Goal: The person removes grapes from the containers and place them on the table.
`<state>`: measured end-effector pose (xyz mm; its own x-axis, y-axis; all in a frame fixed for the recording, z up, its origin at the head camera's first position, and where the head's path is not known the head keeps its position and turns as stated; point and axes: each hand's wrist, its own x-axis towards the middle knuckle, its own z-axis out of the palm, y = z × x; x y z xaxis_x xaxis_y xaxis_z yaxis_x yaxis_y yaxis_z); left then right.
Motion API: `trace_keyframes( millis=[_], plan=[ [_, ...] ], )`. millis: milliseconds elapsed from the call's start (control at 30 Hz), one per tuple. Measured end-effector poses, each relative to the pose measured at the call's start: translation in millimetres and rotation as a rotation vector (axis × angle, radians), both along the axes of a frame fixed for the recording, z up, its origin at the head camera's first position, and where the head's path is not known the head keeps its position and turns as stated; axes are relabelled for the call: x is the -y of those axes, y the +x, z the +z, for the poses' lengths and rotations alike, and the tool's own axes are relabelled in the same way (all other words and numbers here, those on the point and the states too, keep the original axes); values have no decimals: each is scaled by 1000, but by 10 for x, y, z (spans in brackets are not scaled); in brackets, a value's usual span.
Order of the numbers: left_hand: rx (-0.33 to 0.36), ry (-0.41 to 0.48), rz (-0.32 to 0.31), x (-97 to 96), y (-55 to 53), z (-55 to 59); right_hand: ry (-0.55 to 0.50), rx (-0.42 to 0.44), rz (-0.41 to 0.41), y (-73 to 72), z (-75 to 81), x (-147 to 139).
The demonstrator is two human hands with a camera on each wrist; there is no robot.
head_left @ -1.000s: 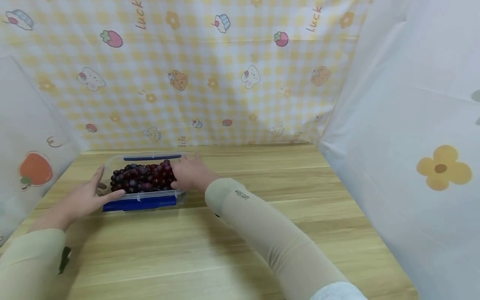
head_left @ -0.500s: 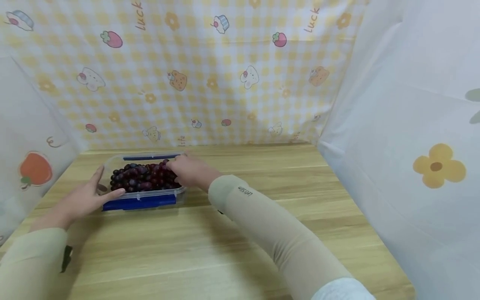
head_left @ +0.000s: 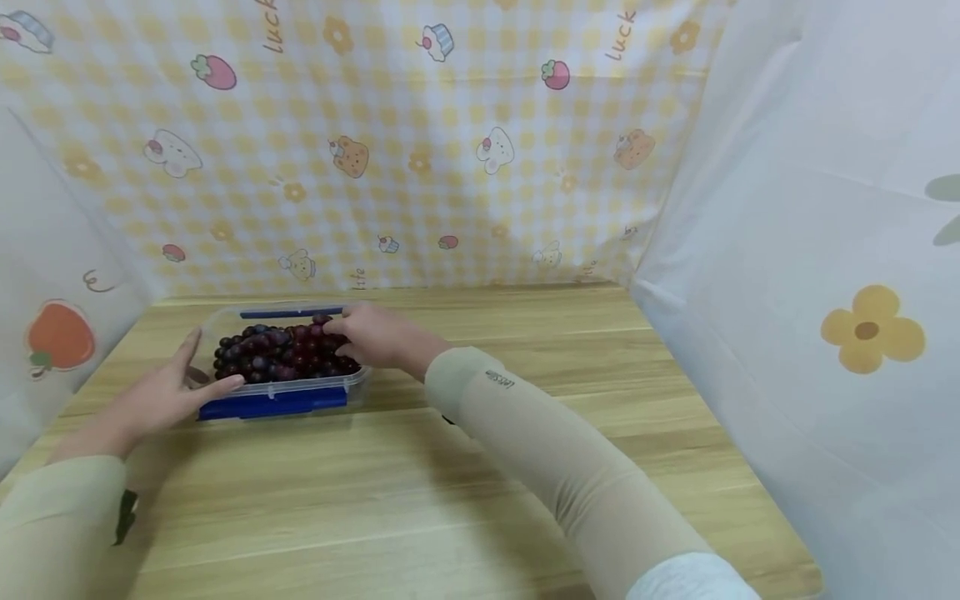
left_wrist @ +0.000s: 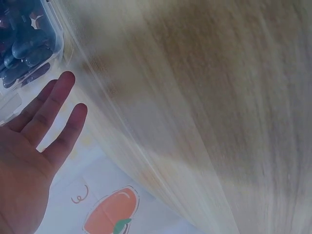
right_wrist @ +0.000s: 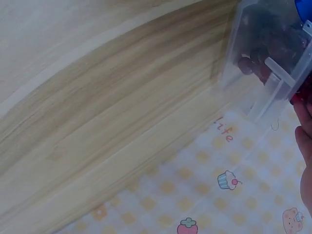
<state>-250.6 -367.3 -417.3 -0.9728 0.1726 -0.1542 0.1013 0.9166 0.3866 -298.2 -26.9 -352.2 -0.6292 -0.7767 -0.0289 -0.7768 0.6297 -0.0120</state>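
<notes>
A clear plastic food container (head_left: pixel 358 388) with blue latches stands at the far left of the wooden table, its top uncovered. Dark red and purple grapes (head_left: pixel 273 354) fill it. My left hand (head_left: pixel 161 398) is at its left end, thumb along the front rim and fingers spread; the left wrist view shows those fingers (left_wrist: pixel 53 107) straight and holding nothing. Over the right end, my right hand (head_left: pixel 382 335) reaches past the rim, its thumb and bent fingers pinching grapes there. The right wrist view shows only the edge of this hand (right_wrist: pixel 304 146) beside the container's wall.
Behind the table hangs a yellow-checked cloth (head_left: pixel 420 200) with printed figures. White sheets (head_left: pixel 795 250) close off both sides. The wooden tabletop (head_left: pixel 315 508) spreads in front of the container and to its right.
My right hand has gone from spread fingers to bent ones on the grapes and has shifted slightly. The left hand keeps its place at the container; the head view has turned slightly.
</notes>
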Motion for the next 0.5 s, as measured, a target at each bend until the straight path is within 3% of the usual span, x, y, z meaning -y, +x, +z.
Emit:
trace_keyframes(
  millis=[167,500],
  plan=[
    [-2,8,-2,2,2,9,-77,-33,36,0,147,-10],
    [4,0,-1,7,-10,6,-89,-106,61,70,423,-43]
  ],
)
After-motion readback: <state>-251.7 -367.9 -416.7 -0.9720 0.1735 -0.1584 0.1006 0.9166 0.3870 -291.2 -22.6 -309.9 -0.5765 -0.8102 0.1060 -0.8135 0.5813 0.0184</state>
